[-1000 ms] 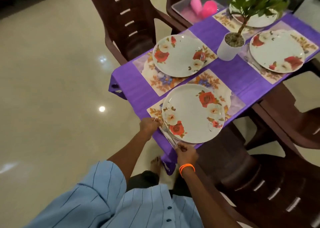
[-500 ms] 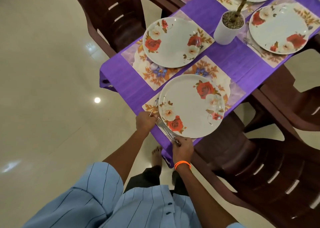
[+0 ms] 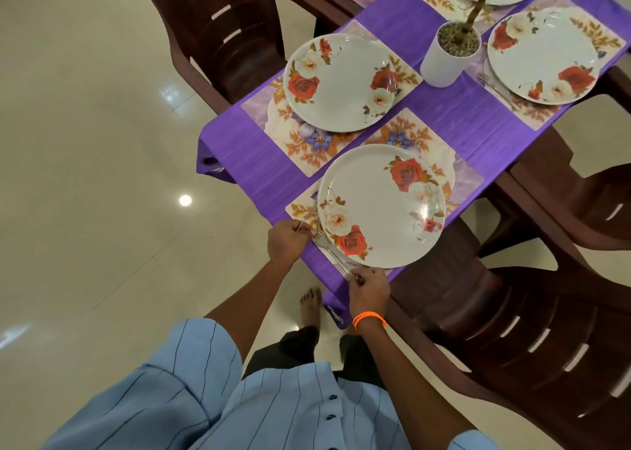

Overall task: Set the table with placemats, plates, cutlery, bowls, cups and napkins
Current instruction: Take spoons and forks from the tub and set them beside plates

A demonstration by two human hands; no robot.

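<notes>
Now your left hand [image 3: 288,243] pinches a thin piece of cutlery [image 3: 302,225] beside the near plate [image 3: 380,207], and your right hand [image 3: 368,290] grips the fork [image 3: 333,253] handle at the plate's edge.

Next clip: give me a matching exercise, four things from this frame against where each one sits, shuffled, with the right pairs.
Things
1. fork
2. pot
3. bracelet
4. far plate

Places
A. on the right wrist
B. on the tablecloth between placemats
C. beside the near plate, its handle end at the right hand
D. on the placemat in front of the empty chair

Pairs: 1-C, 2-B, 3-A, 4-D
</notes>
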